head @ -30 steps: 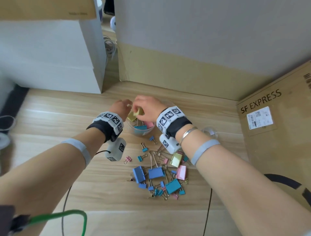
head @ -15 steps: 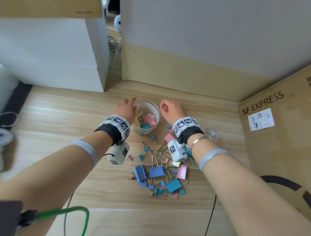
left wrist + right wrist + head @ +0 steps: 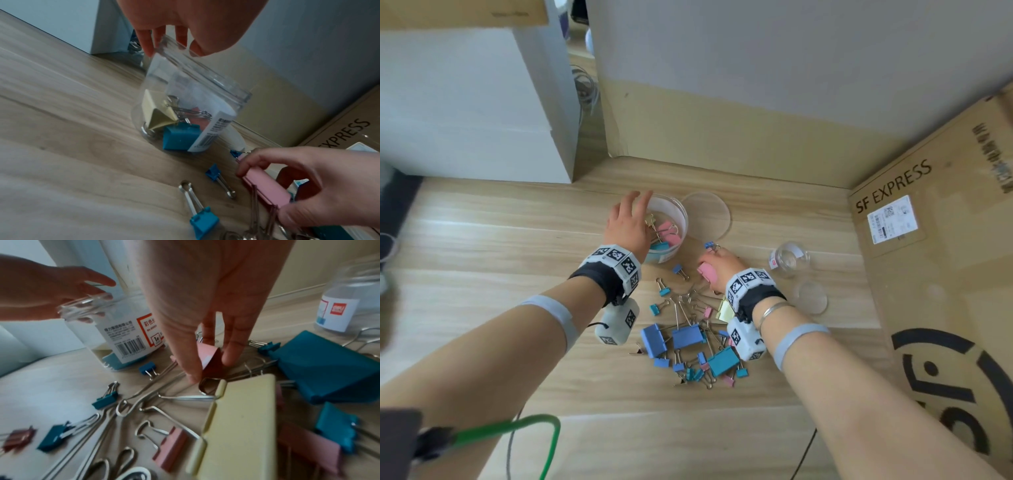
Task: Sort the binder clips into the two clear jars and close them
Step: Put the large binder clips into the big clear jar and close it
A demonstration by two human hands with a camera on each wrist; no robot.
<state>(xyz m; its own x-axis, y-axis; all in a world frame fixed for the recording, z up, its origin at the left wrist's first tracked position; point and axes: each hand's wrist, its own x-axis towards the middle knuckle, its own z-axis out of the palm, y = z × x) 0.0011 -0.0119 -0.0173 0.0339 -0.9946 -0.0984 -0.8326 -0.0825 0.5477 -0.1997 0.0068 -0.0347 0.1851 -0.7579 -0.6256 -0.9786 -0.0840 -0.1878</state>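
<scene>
The large clear jar (image 3: 677, 219) stands open with a yellow, a pink and a blue clip inside. My left hand (image 3: 638, 214) holds its near-left rim, fingers and thumb at the rim (image 3: 164, 47). To the jar's right and nearer me, my right hand (image 3: 710, 267) pinches a large pink binder clip (image 3: 704, 271) that lies on the floor, thumb and fingers on either side of the clip (image 3: 207, 358). The pile of binder clips (image 3: 688, 339), blue, teal, pink and yellow, lies between my forearms. The small clear jar (image 3: 789, 258) stands open and empty to the right.
The large jar's lid (image 3: 709, 214) lies flat just behind it; the small lid (image 3: 810, 296) lies in front of the small jar. A white box (image 3: 476, 113) stands at back left, a wall board behind, and an SF Express carton (image 3: 935, 240) on the right.
My right hand left the yellow clip in the large jar, came back toward the pile and took hold of a pink clip. My left hand stayed at the jar's rim.
</scene>
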